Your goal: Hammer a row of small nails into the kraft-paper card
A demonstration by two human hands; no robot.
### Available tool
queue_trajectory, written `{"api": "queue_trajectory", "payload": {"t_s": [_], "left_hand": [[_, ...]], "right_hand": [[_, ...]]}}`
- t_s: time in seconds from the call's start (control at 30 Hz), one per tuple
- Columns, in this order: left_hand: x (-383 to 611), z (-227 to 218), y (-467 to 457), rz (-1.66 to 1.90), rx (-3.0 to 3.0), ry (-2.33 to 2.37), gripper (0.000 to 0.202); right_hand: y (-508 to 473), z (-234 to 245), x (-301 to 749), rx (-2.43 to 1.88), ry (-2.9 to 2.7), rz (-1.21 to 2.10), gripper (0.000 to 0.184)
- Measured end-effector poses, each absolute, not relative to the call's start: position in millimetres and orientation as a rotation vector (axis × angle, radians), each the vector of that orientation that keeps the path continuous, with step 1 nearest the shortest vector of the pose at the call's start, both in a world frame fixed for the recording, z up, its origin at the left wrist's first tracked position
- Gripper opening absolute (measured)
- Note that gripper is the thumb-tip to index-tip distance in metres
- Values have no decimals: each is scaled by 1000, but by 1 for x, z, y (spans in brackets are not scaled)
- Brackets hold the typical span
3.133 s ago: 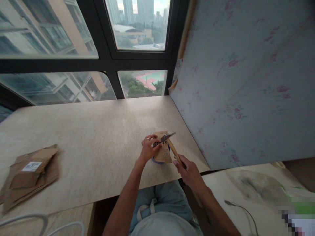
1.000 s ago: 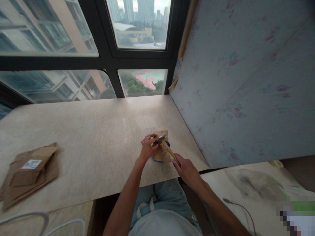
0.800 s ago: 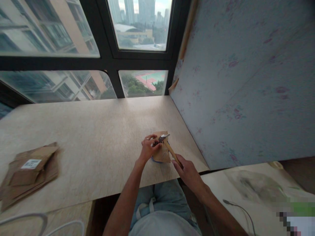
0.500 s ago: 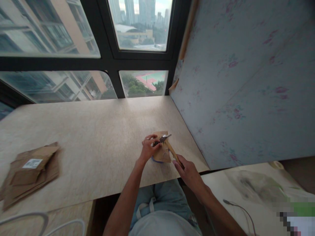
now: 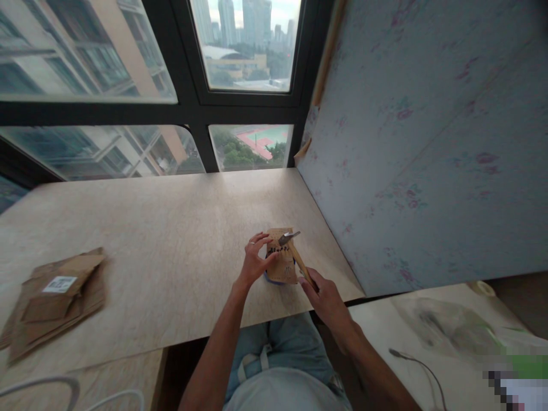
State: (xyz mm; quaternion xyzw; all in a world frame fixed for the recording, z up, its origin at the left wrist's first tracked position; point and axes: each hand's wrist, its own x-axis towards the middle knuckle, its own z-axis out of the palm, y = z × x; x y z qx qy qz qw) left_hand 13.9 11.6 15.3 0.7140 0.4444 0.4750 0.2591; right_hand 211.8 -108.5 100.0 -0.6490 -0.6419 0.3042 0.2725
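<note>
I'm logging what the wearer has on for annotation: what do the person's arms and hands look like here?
Both forearms are bare, with no sleeves, gloves or watch in view. The left hand wears a thin ring on one finger. The right hand shows no ring or marking that can be made out. Below the arms, light blue denim and a pale grey top are visible.

Beige counter [image 5: 149, 228] under black-framed windows [image 5: 192, 114], daylight, city bldgs + sports court outside. Pale floral wallpaper wall [image 5: 428, 142] on right. Flattened cardboard [image 5: 55, 297] near left edge. White cables [image 5: 64, 394] bottom left.
</note>
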Motion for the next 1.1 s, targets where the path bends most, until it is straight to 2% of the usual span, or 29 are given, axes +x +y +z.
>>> {"api": "queue_trajectory", "payload": {"t_s": [0.5,0.83,1.1], "left_hand": [[2,15,5,1315,2029,1257,3],[-2,15,5,1341,2008,1250,10],[0,8,6,1345,2031,1213,9]], "right_hand": [[-109,92,207,-1747,-1717,843,39],[-109,90,206,-1733,-1698,871,40],[-110,88,206,-1762,-1685,870,42]]}}
